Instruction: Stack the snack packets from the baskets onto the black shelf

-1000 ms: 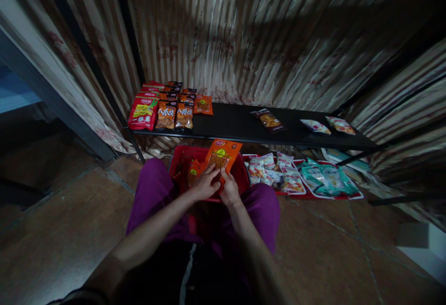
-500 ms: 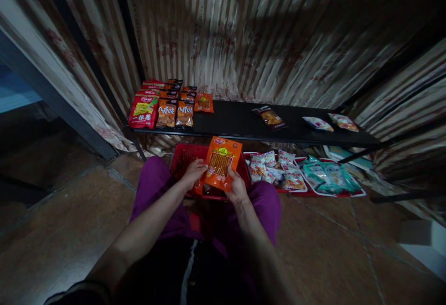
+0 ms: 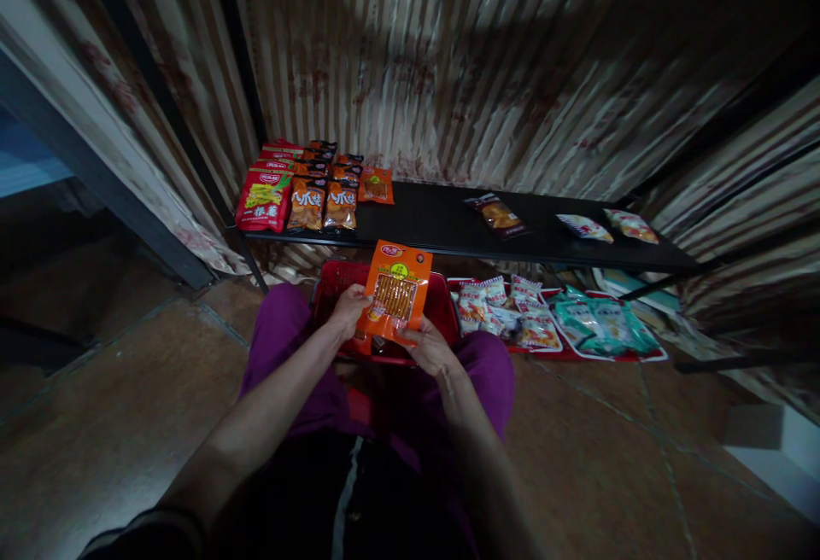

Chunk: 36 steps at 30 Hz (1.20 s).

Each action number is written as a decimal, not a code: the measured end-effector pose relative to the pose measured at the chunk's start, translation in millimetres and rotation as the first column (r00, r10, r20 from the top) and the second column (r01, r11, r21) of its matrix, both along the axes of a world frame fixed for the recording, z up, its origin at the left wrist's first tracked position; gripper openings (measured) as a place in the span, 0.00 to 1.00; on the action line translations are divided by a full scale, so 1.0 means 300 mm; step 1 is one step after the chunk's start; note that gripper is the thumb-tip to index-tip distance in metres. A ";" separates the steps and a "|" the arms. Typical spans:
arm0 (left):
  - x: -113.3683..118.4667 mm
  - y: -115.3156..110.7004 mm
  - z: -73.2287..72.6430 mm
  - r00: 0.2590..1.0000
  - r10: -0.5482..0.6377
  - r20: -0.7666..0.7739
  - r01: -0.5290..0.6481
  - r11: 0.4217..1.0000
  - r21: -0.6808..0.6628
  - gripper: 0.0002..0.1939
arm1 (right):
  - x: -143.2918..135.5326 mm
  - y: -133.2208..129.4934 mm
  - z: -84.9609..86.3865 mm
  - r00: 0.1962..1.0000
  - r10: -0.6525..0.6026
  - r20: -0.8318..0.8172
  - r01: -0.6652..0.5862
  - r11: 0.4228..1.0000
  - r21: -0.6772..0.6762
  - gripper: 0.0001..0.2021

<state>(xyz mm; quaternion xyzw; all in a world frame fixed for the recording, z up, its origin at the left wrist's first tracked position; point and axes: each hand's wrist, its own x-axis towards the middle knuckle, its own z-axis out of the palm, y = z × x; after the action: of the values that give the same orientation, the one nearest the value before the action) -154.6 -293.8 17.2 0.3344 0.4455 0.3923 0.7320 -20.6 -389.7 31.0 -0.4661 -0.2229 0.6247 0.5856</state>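
Observation:
An orange snack packet [image 3: 395, 294] with a clear window is held above a red basket [image 3: 333, 278] between my knees. My left hand [image 3: 349, 308] grips its left edge, and my right hand [image 3: 428, 345] holds its lower right corner. Behind it, on the black shelf [image 3: 423, 217], a smaller-looking orange packet [image 3: 376, 185] lies beside brown-orange snack bags [image 3: 340, 204]. Red bags [image 3: 263, 200] stand in a row at the shelf's left end.
A dark brown packet [image 3: 497, 216] and two whitish packets [image 3: 585, 228] lie farther right on the shelf. Below are red baskets with white-red packets [image 3: 506, 312] and green packets [image 3: 602, 323]. A striped curtain [image 3: 410, 73] hangs behind.
Both hands have shifted slightly left with the orange packet, which has also risen a little. My right hand now holds it nearer its bottom corner.

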 end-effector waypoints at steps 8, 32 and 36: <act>0.001 -0.006 0.015 1.000 0.016 -0.022 -0.015 0.999 0.032 0.08 | 0.018 0.009 -0.046 1.000 -0.004 -0.014 0.005 0.999 0.049 0.20; 0.050 0.029 -0.025 0.974 -0.202 0.106 0.185 0.972 0.147 0.30 | 0.079 0.084 -0.025 0.990 -0.138 -0.024 0.138 0.990 -0.004 0.18; 0.086 0.079 -0.029 0.986 -0.148 0.078 0.133 0.975 0.177 0.28 | 0.103 0.143 -0.025 0.981 -0.181 0.064 0.179 0.983 0.028 0.17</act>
<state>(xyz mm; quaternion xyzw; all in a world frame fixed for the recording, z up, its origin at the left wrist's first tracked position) -128.7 -270.2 8.6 0.4085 0.3516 0.3912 0.7460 10.2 -346.7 23.5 -0.4982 -0.2059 0.5509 0.6371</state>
